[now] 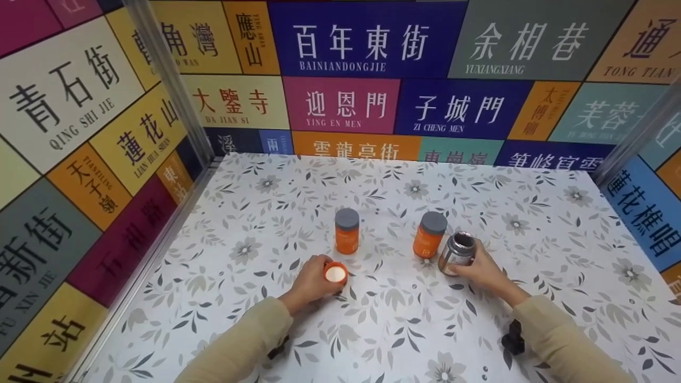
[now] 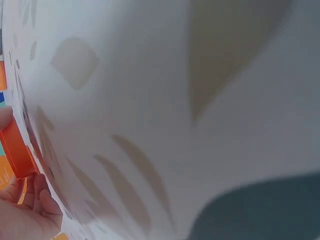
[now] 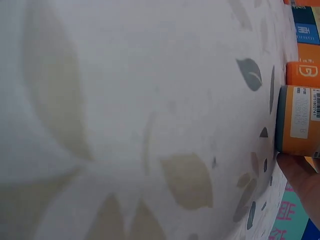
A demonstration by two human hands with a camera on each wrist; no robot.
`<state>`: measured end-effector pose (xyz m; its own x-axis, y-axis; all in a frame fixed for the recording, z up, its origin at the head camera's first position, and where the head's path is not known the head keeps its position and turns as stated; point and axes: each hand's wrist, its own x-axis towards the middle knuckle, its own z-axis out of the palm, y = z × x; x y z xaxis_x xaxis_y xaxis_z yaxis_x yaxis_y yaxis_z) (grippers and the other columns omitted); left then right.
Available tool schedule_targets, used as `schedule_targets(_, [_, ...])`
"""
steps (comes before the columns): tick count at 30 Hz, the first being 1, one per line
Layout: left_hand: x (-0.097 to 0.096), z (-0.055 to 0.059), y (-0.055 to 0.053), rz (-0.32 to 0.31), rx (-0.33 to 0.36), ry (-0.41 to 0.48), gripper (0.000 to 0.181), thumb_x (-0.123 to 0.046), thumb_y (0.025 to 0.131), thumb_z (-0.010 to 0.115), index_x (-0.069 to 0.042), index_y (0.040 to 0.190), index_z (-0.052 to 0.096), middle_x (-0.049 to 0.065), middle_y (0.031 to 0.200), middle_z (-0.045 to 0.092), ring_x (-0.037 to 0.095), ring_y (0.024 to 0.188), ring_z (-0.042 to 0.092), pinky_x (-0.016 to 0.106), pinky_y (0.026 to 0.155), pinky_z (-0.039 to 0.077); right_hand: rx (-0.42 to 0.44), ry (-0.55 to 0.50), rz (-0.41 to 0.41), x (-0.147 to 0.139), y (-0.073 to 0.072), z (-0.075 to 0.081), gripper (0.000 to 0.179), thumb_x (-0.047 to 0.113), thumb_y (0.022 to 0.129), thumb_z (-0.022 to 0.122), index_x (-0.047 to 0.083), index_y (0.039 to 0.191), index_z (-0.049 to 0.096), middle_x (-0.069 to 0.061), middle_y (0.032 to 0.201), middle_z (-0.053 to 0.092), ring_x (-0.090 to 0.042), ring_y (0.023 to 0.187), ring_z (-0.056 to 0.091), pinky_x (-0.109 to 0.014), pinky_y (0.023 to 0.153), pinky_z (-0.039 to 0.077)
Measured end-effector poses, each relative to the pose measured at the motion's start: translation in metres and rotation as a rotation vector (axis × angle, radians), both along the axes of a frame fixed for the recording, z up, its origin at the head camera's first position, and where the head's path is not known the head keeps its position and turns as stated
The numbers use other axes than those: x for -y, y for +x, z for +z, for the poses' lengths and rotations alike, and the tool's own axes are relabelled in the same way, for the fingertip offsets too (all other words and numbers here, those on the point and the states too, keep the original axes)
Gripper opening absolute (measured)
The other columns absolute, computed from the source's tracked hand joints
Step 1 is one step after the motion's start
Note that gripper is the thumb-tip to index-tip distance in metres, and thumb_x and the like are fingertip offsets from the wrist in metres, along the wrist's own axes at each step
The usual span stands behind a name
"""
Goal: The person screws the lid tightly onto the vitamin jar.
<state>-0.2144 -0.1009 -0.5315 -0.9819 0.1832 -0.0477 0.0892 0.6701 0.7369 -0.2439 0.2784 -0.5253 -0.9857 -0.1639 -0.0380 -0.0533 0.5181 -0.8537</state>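
Note:
My left hand (image 1: 309, 282) grips a small round orange cap (image 1: 335, 274) with a pale inside facing up. In the left wrist view, the cap (image 2: 18, 152) shows a smooth orange side between the thumb and curled fingers. My right hand (image 1: 487, 270) holds a silvery jar (image 1: 456, 258), upright, its top uncovered and its inside dark. The right wrist view shows that jar (image 3: 300, 121) with a printed orange label, a barcode and a grey base close to the table. An orange bottle with a grey lid (image 1: 430, 235) stands just left of the jar.
Another orange bottle with a grey lid (image 1: 347, 231) stands upright beyond my left hand. A white flowered cloth (image 1: 393, 319) covers the table. Panels with printed characters (image 1: 340, 103) rise behind the table and at both sides.

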Motion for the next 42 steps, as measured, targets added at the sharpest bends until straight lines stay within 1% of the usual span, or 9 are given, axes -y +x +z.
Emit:
schedule_targets(4, [-0.005, 0.005, 0.000, -0.002, -0.006, 0.044, 0.049, -0.017, 0.063, 0.078, -0.003, 0.103, 0.053, 0.007, 0.095, 0.054, 0.020, 0.086, 0.050, 0.036, 0.082, 0.042, -0.037, -0.021, 0.040, 0.011, 0.010, -0.002, 0.077, 0.008, 0.074, 0.073, -0.008, 0.131, 0.024, -0.029, 0.126, 0.043, -0.040, 0.117, 0.043, -0.048, 0.098, 0.035])
schedule_targets(8, [-0.016, 0.014, 0.001, -0.017, -0.009, 0.130, 0.048, -0.012, 0.065, 0.076, -0.002, 0.105, 0.052, 0.008, 0.098, 0.057, 0.021, 0.089, 0.052, 0.036, 0.084, 0.042, -0.059, -0.031, 0.077, 0.022, 0.018, -0.004, 0.074, 0.005, 0.072, 0.074, -0.008, 0.128, 0.027, -0.027, 0.124, 0.047, -0.038, 0.115, 0.046, -0.046, 0.098, 0.034])
schedule_targets(12, [-0.033, 0.023, 0.000, -0.066, -0.073, 0.167, 0.048, -0.006, 0.066, 0.074, 0.003, 0.107, 0.051, 0.014, 0.102, 0.056, 0.025, 0.093, 0.053, 0.039, 0.086, 0.042, -0.076, -0.035, 0.101, 0.028, 0.022, -0.007, 0.072, 0.005, 0.071, 0.075, -0.008, 0.126, 0.031, -0.026, 0.121, 0.049, -0.038, 0.113, 0.048, -0.047, 0.098, 0.033])
schedule_targets(15, [-0.050, 0.033, -0.001, -0.094, -0.130, 0.124, 0.048, -0.006, 0.065, 0.074, 0.006, 0.106, 0.052, 0.017, 0.102, 0.056, 0.027, 0.095, 0.052, 0.040, 0.087, 0.042, -0.072, -0.045, 0.112, 0.029, 0.022, -0.009, 0.073, 0.005, 0.069, 0.076, -0.006, 0.126, 0.032, -0.025, 0.121, 0.050, -0.037, 0.113, 0.048, -0.048, 0.098, 0.032])
schedule_targets(18, [-0.068, 0.044, -0.001, -0.105, -0.146, 0.070, 0.048, -0.008, 0.066, 0.074, 0.005, 0.106, 0.053, 0.016, 0.102, 0.055, 0.025, 0.095, 0.051, 0.038, 0.087, 0.043, -0.062, -0.033, 0.136, 0.029, 0.022, -0.010, 0.074, 0.008, 0.069, 0.077, -0.005, 0.127, 0.032, -0.024, 0.120, 0.051, -0.037, 0.112, 0.048, -0.049, 0.098, 0.031])
schedule_targets(25, [-0.110, 0.065, -0.003, -0.145, -0.093, -0.023, 0.051, -0.008, 0.067, 0.074, 0.001, 0.113, 0.053, 0.010, 0.104, 0.051, 0.020, 0.093, 0.051, 0.027, 0.085, 0.044, -0.089, -0.035, 0.175, 0.031, 0.022, -0.010, 0.072, 0.010, 0.068, 0.078, -0.005, 0.124, 0.035, -0.023, 0.118, 0.053, -0.035, 0.111, 0.049, -0.050, 0.098, 0.031])
schedule_targets(29, [-0.128, 0.073, -0.007, -0.184, -0.100, -0.054, 0.053, -0.007, 0.066, 0.075, 0.000, 0.114, 0.054, 0.009, 0.103, 0.051, 0.018, 0.090, 0.052, 0.023, 0.081, 0.044, -0.105, -0.067, 0.190, 0.032, 0.022, -0.010, 0.073, 0.008, 0.068, 0.078, -0.006, 0.125, 0.036, -0.022, 0.120, 0.053, -0.033, 0.111, 0.048, -0.048, 0.099, 0.031])
schedule_targets(36, [-0.144, 0.084, -0.012, -0.281, -0.151, -0.102, 0.051, -0.010, 0.066, 0.078, 0.000, 0.111, 0.058, 0.007, 0.097, 0.051, 0.015, 0.082, 0.050, 0.021, 0.074, 0.044, -0.107, -0.063, 0.185, 0.032, 0.023, -0.009, 0.075, 0.011, 0.070, 0.077, -0.004, 0.130, 0.035, -0.023, 0.127, 0.048, -0.034, 0.116, 0.045, -0.050, 0.100, 0.029])
schedule_targets(42, [-0.145, 0.090, -0.016, -0.342, -0.247, -0.194, 0.060, -0.014, 0.067, 0.077, -0.002, 0.121, 0.053, 0.009, 0.102, 0.055, 0.018, 0.087, 0.055, 0.023, 0.076, 0.045, -0.104, -0.056, 0.188, 0.033, 0.023, -0.006, 0.073, 0.011, 0.071, 0.076, -0.004, 0.129, 0.035, -0.022, 0.125, 0.049, -0.034, 0.114, 0.046, -0.051, 0.099, 0.030])
